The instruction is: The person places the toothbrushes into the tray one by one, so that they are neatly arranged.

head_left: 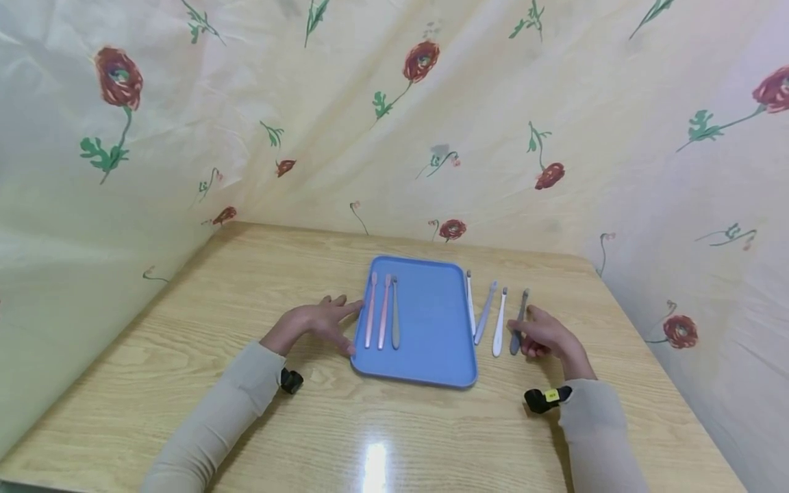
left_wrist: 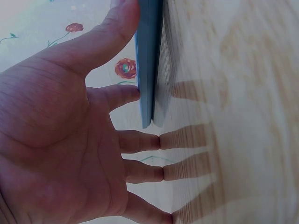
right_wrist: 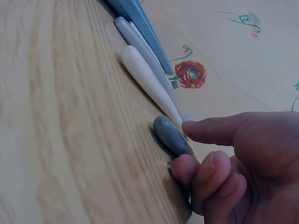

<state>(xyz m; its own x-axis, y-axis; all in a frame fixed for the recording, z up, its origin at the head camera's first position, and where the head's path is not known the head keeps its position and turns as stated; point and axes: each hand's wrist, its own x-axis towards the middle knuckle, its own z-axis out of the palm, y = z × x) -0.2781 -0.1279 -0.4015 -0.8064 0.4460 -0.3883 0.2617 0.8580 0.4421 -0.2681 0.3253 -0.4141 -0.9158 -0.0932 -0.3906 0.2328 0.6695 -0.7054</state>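
A blue tray (head_left: 431,322) lies on the wooden table, holding two pink toothbrushes (head_left: 383,315) and a grey toothbrush (head_left: 396,315) along its left side. My left hand (head_left: 323,322) rests at the tray's left edge, fingers spread; its thumb and index finger touch the rim (left_wrist: 147,60). To the tray's right, my right hand (head_left: 545,333) reaches over a dark grey toothbrush (right_wrist: 170,133) lying on the table. Its thumb extends past one side of the handle, apart from the bent fingers on the other side.
Between the tray and my right hand lie a white toothbrush (head_left: 499,325), a bluish toothbrush (head_left: 485,315) and another white toothbrush (head_left: 471,308) against the tray's right rim. A flowered cloth (head_left: 394,123) hangs behind and beside the table (head_left: 283,438).
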